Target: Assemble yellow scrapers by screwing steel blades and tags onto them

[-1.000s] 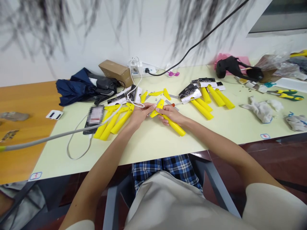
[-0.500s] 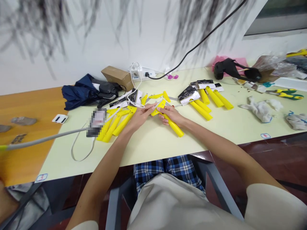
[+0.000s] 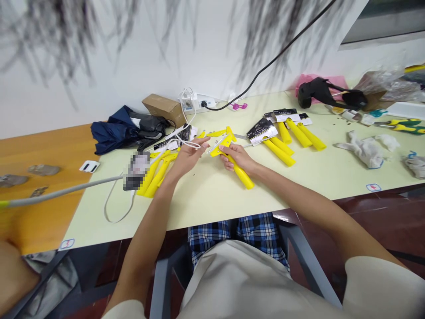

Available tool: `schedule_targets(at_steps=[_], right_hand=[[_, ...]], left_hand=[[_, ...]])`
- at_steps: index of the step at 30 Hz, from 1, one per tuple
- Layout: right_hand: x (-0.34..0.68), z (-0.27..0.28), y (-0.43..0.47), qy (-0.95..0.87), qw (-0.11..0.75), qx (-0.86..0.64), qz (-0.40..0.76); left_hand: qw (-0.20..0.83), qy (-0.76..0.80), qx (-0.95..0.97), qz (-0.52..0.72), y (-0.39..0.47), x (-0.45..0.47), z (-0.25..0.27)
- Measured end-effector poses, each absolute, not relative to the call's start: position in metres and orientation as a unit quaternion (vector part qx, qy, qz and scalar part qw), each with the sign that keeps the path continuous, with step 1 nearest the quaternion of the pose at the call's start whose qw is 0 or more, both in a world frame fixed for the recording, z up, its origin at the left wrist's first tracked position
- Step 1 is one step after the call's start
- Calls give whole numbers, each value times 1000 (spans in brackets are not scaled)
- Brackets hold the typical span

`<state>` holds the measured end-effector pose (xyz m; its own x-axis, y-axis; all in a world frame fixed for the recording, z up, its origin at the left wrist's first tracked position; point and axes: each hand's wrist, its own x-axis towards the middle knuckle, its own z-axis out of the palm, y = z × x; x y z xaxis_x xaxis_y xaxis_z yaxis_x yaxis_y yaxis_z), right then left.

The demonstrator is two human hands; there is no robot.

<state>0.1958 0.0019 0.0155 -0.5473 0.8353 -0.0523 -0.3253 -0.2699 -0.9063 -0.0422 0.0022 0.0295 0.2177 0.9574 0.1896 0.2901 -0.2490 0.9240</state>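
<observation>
Over the table, right hand holds apparent scraper.

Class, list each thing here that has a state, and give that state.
Yellow T-shaped plastic tool: gripped by the right hand.
Left hand: beside it; grip unclear.
Black plug: inserted in the white power strip.
Thin white cable: looped.
Green-and-yellow-handled pliers: handles apart.

Mid-frame, above the worktop, a tool sits in the right hand, the left hand just beside it. Handles lie left of centre beside a phone, more with cards at right. Behind, a carton stands left of a power strip. Far right, pliers lie behind cloths.
</observation>
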Motion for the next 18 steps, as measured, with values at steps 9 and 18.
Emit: schedule_targets(at_steps=[9,18], right_hand=[[196,12,9,-429,463,-285,721],[193,19,6,-454,510,-281,674]], left_hand=[[285,553,702,347,-54,-74,42],[112,455,781,413,-102,20,29]])
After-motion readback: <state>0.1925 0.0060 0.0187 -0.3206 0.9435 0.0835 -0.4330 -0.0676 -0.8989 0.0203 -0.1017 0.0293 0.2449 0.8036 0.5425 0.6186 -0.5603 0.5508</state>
